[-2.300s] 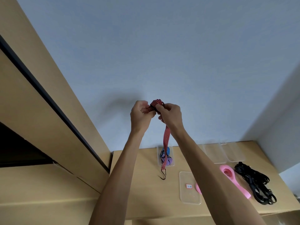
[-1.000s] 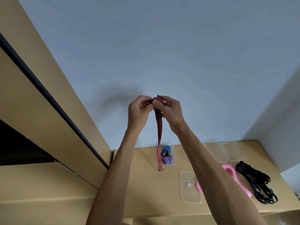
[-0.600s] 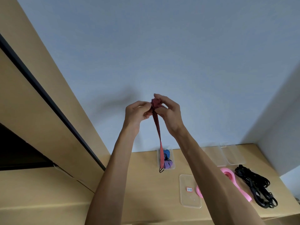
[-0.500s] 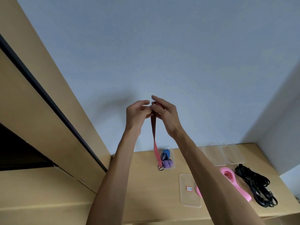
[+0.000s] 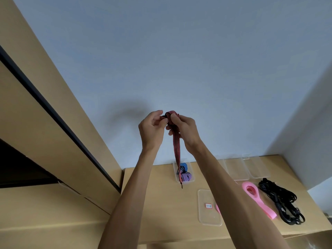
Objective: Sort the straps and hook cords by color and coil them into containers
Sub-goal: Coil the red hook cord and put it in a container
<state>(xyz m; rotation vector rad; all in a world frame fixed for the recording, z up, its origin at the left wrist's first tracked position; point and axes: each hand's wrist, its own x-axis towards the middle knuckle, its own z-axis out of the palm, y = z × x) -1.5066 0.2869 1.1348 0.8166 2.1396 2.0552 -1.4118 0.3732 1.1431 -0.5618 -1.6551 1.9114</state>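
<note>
Your left hand (image 5: 151, 129) and right hand (image 5: 185, 131) pinch the half-coiled red striped cord (image 5: 176, 141); loosen either grip and the coil could unravel, its hanging hook dropping.

Red-and-black striped hook cord (image 5: 176, 141), top coiled, tail hanging straight, small hook at its bottom end.
</note>
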